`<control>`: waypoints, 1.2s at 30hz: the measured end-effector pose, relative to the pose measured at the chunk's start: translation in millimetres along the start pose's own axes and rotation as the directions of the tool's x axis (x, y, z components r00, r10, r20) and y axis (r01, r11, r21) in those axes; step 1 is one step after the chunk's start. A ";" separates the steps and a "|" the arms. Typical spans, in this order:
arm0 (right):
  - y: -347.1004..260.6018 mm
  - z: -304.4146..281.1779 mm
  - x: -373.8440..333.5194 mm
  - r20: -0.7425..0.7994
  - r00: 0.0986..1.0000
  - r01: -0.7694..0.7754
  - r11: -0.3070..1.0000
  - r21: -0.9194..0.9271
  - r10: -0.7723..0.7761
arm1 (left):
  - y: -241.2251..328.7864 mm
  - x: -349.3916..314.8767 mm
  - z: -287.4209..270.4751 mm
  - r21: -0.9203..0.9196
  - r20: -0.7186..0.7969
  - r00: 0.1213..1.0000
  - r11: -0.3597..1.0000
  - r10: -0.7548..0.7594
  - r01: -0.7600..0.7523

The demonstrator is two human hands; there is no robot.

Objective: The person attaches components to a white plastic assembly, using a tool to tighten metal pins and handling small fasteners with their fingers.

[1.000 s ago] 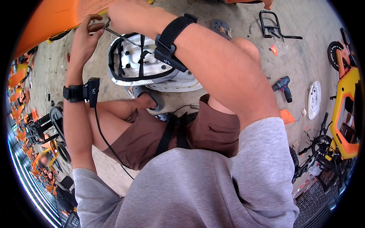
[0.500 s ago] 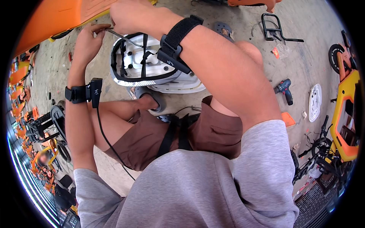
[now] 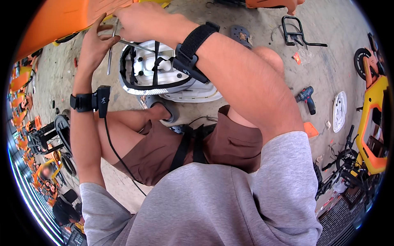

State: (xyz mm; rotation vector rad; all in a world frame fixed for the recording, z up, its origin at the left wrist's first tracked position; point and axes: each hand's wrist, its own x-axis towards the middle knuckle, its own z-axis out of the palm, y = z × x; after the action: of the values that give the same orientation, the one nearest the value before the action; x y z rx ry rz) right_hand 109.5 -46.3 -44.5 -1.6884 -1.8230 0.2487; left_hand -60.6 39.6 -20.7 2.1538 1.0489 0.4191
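Note:
A thin metal T-handle wrench (image 3: 109, 61) stands between my hands, one rod pointing toward me and another reaching right over a shell. My right hand (image 3: 143, 20) is closed at the upper end of the near-pointing rod, its fingertips partly hidden. My left hand (image 3: 93, 45) pinches the wrench where the rods meet, with the thumb below and the fingers above. Both hands are at the lower edge of a large orange panel (image 3: 57, 24). Just right of the wrench lies the white-grey shell (image 3: 168, 69), hollow side up, with a black rim and black straps.
A second white shell (image 3: 197, 95) lies beneath the first. To the right are a cordless drill (image 3: 305, 98), a white plate (image 3: 340, 110), an orange piece (image 3: 310, 129) and a black tube frame (image 3: 293, 30). A yellow-orange vehicle frame (image 3: 369, 131) stands at the far right.
The wrench has turned, so a rod now points down toward me. My left hand has shifted slightly with its fingers more spread, and my right hand has moved a little down.

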 end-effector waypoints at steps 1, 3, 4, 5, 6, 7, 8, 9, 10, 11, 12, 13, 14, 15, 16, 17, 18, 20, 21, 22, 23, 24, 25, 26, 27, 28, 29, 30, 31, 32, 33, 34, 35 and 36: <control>-0.1 -1.2 -0.1 -0.031 1.000 -0.007 1.000 0.005 0.007 | -0.3 0.0 -2.1 0.005 0.039 0.999 1.000 -0.023 0.023; 3.1 -3.2 -2.4 0.021 0.999 0.042 0.998 -0.053 -0.041 | -2.4 0.5 -6.8 0.039 0.127 0.990 0.998 -0.057 0.052; 5.1 -3.4 -3.3 0.048 0.997 0.068 0.994 -0.082 -0.064 | -3.1 0.9 -8.7 0.068 0.177 0.982 0.996 -0.069 0.058; 6.0 -3.1 -3.7 0.058 0.997 0.051 0.994 -0.095 -0.046 | -2.9 1.2 -9.1 0.117 0.171 0.985 0.993 -0.015 -0.005; 4.6 -3.0 -2.3 0.070 0.997 0.039 0.993 -0.108 -0.032 | -2.5 1.0 -10.1 0.167 0.165 0.986 0.984 0.037 -0.065; 3.6 -3.4 -0.1 0.081 0.996 0.030 0.992 -0.122 -0.020 | -1.7 0.4 -10.3 0.218 0.159 0.983 0.968 0.089 -0.123; 4.8 -5.1 -0.2 0.097 0.995 0.002 0.991 -0.134 0.011 | -1.1 -1.0 -10.1 0.268 0.154 0.978 0.947 0.139 -0.177; 0.4 -8.5 -0.7 0.115 0.993 -0.006 0.991 -0.137 0.022 | -6.9 -4.1 -11.2 0.368 0.046 0.983 0.912 0.176 -0.180; -4.2 -14.5 1.7 0.123 0.992 -0.007 0.990 -0.140 0.025 | 0.1 -5.5 -12.4 0.452 0.042 0.986 0.877 0.163 -0.165; -6.9 -16.3 1.0 0.141 0.989 -0.019 0.993 -0.118 0.036 | -6.5 -5.3 -10.7 0.437 0.045 0.983 0.882 0.177 -0.178; -6.9 -17.4 -1.3 0.154 0.988 -0.021 0.996 -0.087 0.034 | -7.9 -6.0 -4.2 0.320 0.025 0.992 0.939 0.123 -0.125; -6.9 -22.8 -2.3 0.201 0.978 -0.023 0.989 -0.147 0.052 | 3.2 -6.4 4.4 0.331 -0.007 0.997 0.941 0.082 -0.075; -1.2 -20.2 -3.5 0.155 0.983 -0.086 0.990 -0.111 0.103 | 2.4 -0.6 6.3 0.277 0.010 0.998 0.959 0.063 -0.063; -0.3 -16.5 -6.5 0.133 0.986 -0.081 0.990 -0.117 0.096 | 5.1 -2.4 9.4 0.267 -0.016 0.998 0.963 0.054 -0.047; -5.9 -22.0 -7.4 0.188 0.974 -0.109 0.988 -0.107 0.127 | 18.5 -6.0 4.7 0.206 0.016 1.000 0.979 -0.010 0.006; -12.4 -28.4 -7.9 0.223 0.970 -0.086 0.995 -0.055 0.097 | 22.3 -7.3 1.4 0.167 0.011 1.000 0.986 -0.011 0.009; -17.4 -31.1 -9.4 0.264 0.961 -0.077 0.997 -0.014 0.078 | 19.1 -8.2 1.9 0.116 0.017 1.000 0.993 -0.008 0.006; -27.5 -31.3 -10.6 0.303 0.951 -0.065 0.997 0.030 0.053 | 6.3 -13.7 0.6 0.198 -0.027 0.997 0.978 0.075 -0.068; -28.7 -30.9 -11.3 0.328 0.943 -0.076 0.996 0.038 0.059 | 8.2 -14.4 2.6 0.182 -0.042 0.998 0.982 0.050 -0.042; -31.4 -30.5 -9.0 0.273 0.958 -0.107 0.993 0.049 0.090 | 6.9 -13.7 2.7 0.162 -0.061 0.996 0.986 0.061 -0.051; -34.4 -30.5 -6.4 0.218 0.968 -0.138 0.988 0.064 0.121 | 3.9 -13.0 2.7 0.143 -0.078 0.994 0.988 0.072 -0.060; -34.0 -33.1 -7.8 0.166 0.973 -0.177 0.982 0.070 0.164 | 3.6 -10.8 7.2 0.117 -0.090 0.994 0.992 0.059 -0.048; -32.5 -33.2 -8.2 0.070 0.988 -0.145 0.988 0.058 0.140 | 2.5 -9.2 10.3 0.096 -0.103 0.994 0.995 0.045 -0.035; -28.9 -28.9 -6.5 0.020 0.994 -0.106 0.994 0.025 0.106 | -0.6 -7.3 9.0 0.180 -0.095 0.992 0.981 0.086 -0.068; -19.7 -23.9 -6.4 -0.022 0.997 -0.078 0.997 -0.020 0.078 | -0.2 -7.8 7.6 0.249 -0.078 0.989 0.963 0.126 -0.103; -14.0 -23.8 -6.6 -0.057 0.997 -0.050 0.997 -0.067 0.046 | -2.0 -9.9 6.4 0.314 -0.061 0.985 0.940 0.163 -0.136; -12.6 -24.1 -6.8 -0.017 0.999 -0.053 0.995 -0.089 0.052 | -8.9 -10.7 6.2 0.366 -0.113 0.955 0.905 0.275 -0.218; -10.3 -26.2 -6.4 0.023 0.997 -0.065 0.993 -0.102 0.068 | -7.6 -9.8 7.5 0.394 -0.117 0.952 0.893 0.283 -0.217; -11.0 -25.4 -4.5 0.063 0.995 -0.071 0.993 -0.099 0.077 | -3.1 -12.0 2.9 0.435 -0.122 0.951 0.877 0.284 -0.206; -11.4 -24.7 -4.3 0.102 0.991 -0.077 0.992 -0.096 0.087 | 1.8 -13.3 0.5 0.475 -0.127 0.950 0.858 0.285 -0.194; -12.7 -22.8 -5.0 0.097 0.993 -0.062 0.995 -0.080 0.070 | 3.7 -12.8 -0.1 0.394 -0.100 0.973 0.906 0.207 -0.152; -15.1 -22.1 -5.7 0.035 0.997 -0.063 0.996 -0.062 0.065 | 5.7 -12.0 0.5 0.313 -0.065 0.990 0.944 0.129 -0.102; -18.6 -22.3 -6.2 -0.026 0.998 -0.062 0.997 -0.045 0.060 | 8.4 -11.8 1.2 0.233 -0.022 0.998 0.971 0.053 -0.046; -21.4 -23.3 -6.0 -0.090 0.994 -0.058 0.998 -0.029 0.055 | 16.0 -12.3 -1.0 0.189 0.025 1.000 0.982 -0.018 0.013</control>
State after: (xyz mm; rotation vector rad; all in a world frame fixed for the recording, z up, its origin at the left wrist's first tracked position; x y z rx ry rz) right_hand 104.7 -61.8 -16.8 -1.7469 -1.7239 0.1662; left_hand -59.9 23.4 -8.6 2.3096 1.1288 0.2919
